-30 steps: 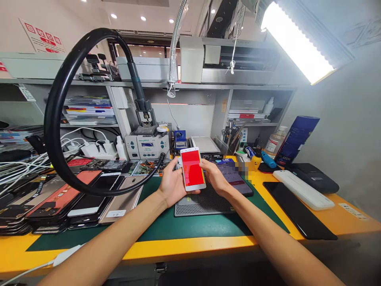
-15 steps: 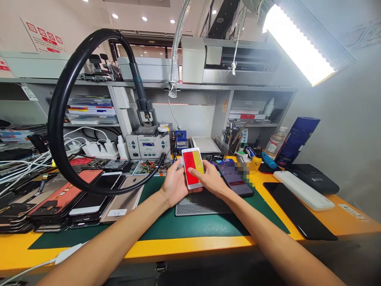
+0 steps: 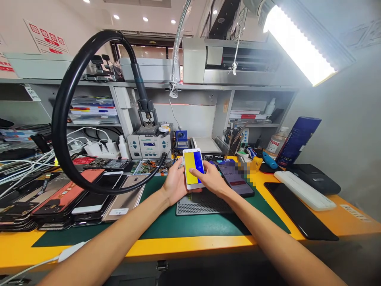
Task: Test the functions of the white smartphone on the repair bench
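A white smartphone [image 3: 191, 163] is held upright above the bench, its screen split into yellow on the left and blue on the right. My left hand [image 3: 174, 183] cradles it from the left and below, with fingers behind it. My right hand [image 3: 212, 178] grips its right edge, and the thumb lies on the lower part of the screen. The fingers behind the phone are partly hidden. Beneath the hands lies a dark grey perforated pad [image 3: 199, 207] on a green mat [image 3: 166, 228].
Stacked phones [image 3: 119, 198] fill the left side under a looped black hose [image 3: 59, 103] from the hot air station [image 3: 150, 145]. On the right lie a dark phone showing a timer [image 3: 238, 183], a long black panel [image 3: 297, 210] and a white case [image 3: 306, 190]. A bright lamp [image 3: 297, 43] hangs above.
The phone's screen has gone from red and yellow to yellow and blue. Both hands keep nearly the same hold, and the view has shifted very slightly.
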Tool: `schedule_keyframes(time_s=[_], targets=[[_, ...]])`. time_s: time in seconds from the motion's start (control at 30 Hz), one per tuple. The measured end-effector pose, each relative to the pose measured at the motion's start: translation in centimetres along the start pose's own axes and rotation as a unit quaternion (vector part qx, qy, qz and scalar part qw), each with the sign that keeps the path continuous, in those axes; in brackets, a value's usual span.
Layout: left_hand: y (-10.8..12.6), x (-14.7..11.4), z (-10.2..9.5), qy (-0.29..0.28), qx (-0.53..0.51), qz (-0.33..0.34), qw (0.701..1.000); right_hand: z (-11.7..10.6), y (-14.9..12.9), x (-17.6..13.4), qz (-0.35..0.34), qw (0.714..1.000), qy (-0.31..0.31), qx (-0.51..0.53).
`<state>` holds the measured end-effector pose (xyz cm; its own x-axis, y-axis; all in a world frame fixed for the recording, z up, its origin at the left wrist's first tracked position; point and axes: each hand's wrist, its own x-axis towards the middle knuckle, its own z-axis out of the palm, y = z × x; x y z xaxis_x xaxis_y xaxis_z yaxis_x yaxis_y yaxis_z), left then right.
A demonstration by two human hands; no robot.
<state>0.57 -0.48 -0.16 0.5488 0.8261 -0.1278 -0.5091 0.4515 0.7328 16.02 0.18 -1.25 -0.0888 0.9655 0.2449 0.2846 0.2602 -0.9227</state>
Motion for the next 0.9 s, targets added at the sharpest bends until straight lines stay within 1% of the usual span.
schedule_keyframes(time_s=[0.13,0.33,0.43,0.53,0.73,0.83,0.9], targets=[[0.02,-0.04,0.04,0.004,0.004,-0.003,1.000,-0.04,-0.06,-0.04,-0.006,1.000,-0.002,0.010],[0.17,-0.10,0.05,0.006,0.009,-0.007,1.000,-0.09,0.23,0.05,-0.010,1.000,0.002,-0.008],[0.23,-0.08,-0.03,0.007,0.001,-0.012,1.000,-0.27,0.48,0.25,-0.009,1.000,0.004,0.023],[0.20,-0.08,-0.11,-0.001,-0.006,-0.013,1.000,-0.40,0.56,0.38,0.006,0.998,-0.002,0.060],[0.12,-0.17,-0.06,-0.006,-0.017,-0.012,1.000,-0.37,0.69,0.44,0.004,0.998,-0.004,0.058],[0.15,-0.20,-0.01,-0.009,-0.010,-0.013,1.000,-0.38,0.70,0.32,0.009,0.997,-0.007,0.081],[0.17,-0.22,0.02,-0.010,-0.003,-0.010,1.000,-0.33,0.49,0.13,0.010,0.997,-0.016,0.071]])
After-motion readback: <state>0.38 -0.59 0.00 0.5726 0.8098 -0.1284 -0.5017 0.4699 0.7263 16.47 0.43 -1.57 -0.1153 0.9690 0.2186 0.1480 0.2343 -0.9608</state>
